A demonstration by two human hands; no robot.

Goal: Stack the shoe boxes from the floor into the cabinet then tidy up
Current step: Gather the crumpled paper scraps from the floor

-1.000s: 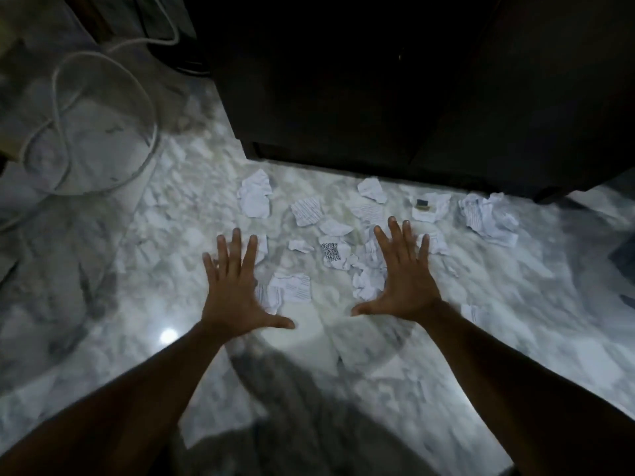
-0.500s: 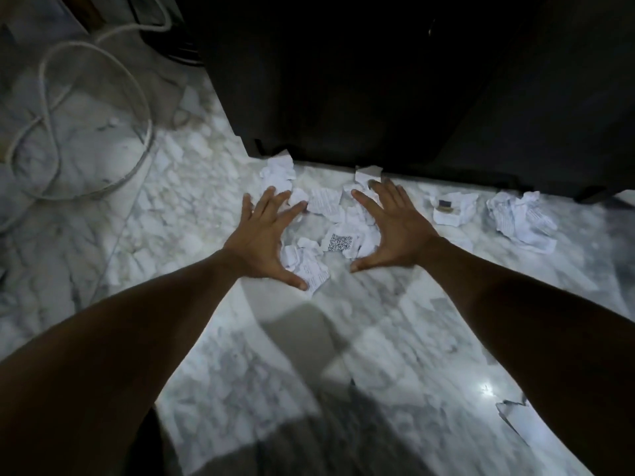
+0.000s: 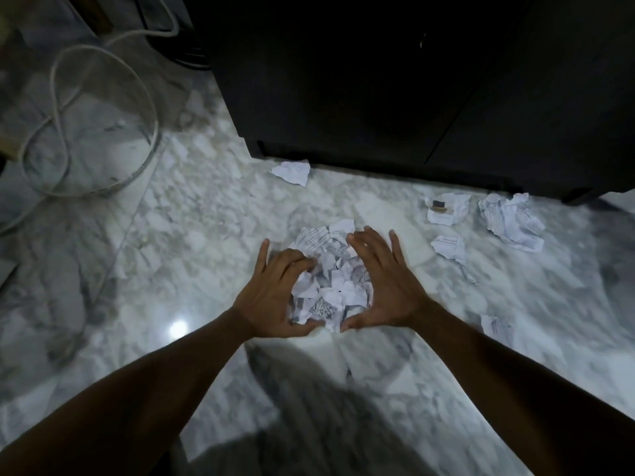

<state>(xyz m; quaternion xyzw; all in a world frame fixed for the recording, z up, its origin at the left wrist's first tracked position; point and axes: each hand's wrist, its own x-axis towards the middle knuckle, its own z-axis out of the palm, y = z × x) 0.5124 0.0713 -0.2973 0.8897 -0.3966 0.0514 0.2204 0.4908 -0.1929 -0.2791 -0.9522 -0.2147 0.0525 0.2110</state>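
Both bare forearms are stretched forward from the lower corners, the left forearm (image 3: 154,383) and right forearm (image 3: 498,369) converging toward the middle. The left hand (image 3: 271,297) is held palm down, its middle fingers (image 3: 292,261) curled inward onto a heap of scraps (image 3: 330,290), the little finger (image 3: 264,252) held straight and apart, the thumb laid along the heap's near edge. The right hand (image 3: 388,290) is set opposite, with its fingers nearly straight, close together and angled inward against the heap's side. The thumb tips lie close, slightly apart.
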